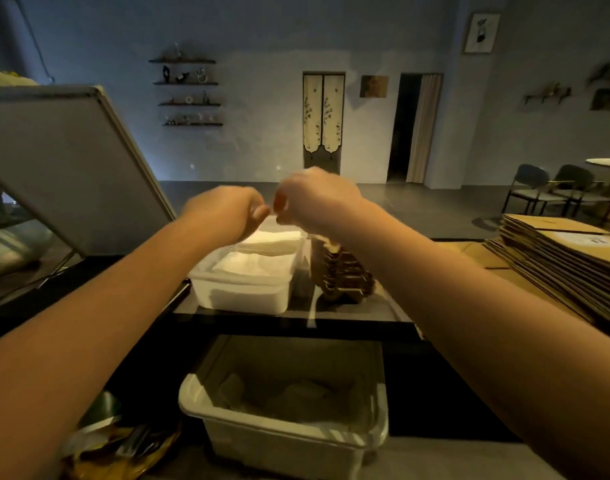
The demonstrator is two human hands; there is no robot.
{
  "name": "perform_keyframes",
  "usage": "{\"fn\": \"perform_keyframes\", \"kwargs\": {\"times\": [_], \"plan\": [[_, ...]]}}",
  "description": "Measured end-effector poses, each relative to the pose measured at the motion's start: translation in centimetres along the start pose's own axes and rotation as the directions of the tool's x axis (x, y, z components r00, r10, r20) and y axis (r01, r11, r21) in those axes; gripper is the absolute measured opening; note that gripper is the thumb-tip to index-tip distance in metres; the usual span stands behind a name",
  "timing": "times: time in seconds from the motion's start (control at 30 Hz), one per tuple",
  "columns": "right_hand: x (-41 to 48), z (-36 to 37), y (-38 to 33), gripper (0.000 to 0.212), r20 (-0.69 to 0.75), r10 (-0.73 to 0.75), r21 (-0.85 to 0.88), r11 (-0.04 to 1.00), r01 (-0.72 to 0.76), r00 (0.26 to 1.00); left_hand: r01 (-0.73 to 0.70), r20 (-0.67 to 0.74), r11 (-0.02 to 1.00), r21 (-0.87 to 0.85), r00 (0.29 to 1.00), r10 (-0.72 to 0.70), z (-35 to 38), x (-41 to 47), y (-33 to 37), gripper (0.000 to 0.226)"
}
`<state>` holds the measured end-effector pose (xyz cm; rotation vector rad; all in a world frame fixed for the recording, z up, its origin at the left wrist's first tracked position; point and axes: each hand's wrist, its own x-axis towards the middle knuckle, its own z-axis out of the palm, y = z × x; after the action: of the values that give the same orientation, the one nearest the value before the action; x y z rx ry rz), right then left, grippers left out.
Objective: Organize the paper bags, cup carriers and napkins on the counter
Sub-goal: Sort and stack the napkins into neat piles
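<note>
We bring both hands together above the counter (365, 303), knuckles up, fingertips almost meeting. The left hand (227, 211) is curled in, thumb pressed toward the forefinger. The right hand (314, 199) is curled the same way just beside it. Blur and dim light keep us from telling whether either hand has anything pinched in it.

Directly beneath the hands sits a white tub (241, 299) filled with folded napkins (262, 252), which lie flat and in layers, presumably so they can be lifted off one at a time. Under the right wrist, a stack of brown cup carriers (341, 271) stands right beside the tub and leans slightly. We judge they are nested to save room. Far out past the right forearm, paper bags (566, 258) lie flat in a tall, fanned pile, well apart from the tub.

Below both forearms and nearer to us, a lined bin (286, 434) sits lower down. Beyond the left forearm, a pale panel (64, 161) rests at a tilt.

We read this as work on the napkins or carriers, with the bag pile yet to be squared.
</note>
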<state>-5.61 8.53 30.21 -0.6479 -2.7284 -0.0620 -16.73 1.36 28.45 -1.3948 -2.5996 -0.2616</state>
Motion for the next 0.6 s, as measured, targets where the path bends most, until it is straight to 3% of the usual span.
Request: {"fn": "perform_keyframes", "kwargs": {"times": [0.13, 0.3, 0.4, 0.5, 0.6], "plan": [[-6.8, -3.0, 2.5, 0.023, -0.116, 0.024, 0.155, 0.988, -0.006, 0.993, -0.272, -0.181, 0.87, -0.412, 0.96, 0.215, -1.6, -5.1, 5.1, 0.014], [-16.5, -3.0, 7.0, 0.018, -0.053, 0.087, 0.303, 0.951, -0.067, 0.995, -0.292, -0.06, 0.706, -0.646, 0.941, 0.334, 1.2, -10.5, 12.5, 0.02], [-21.1, -0.5, 9.8, 0.013, 0.017, 0.175, 0.321, 0.931, -0.172, 0.984, -0.218, 0.043, 0.603, -0.767, 0.921, 0.388, 4.9, -13.1, 16.6, 0.025], [-25.3, 2.6, 12.3, 0.01, 0.08, 0.261, 0.366, 0.89, -0.272, 0.962, -0.052, 0.203, 0.544, -0.837, 0.894, 0.399, 9.3, -14.9, 20.2, 0.027], [-29.3, 5.7, 15.2, 0.006, 0.188, 0.321, 0.419, 0.829, -0.371, 0.928, 0.074, 0.351, 0.538, -0.839, 0.83, 0.433, 13.7, -16.4, 23.4, 0.028]]}}
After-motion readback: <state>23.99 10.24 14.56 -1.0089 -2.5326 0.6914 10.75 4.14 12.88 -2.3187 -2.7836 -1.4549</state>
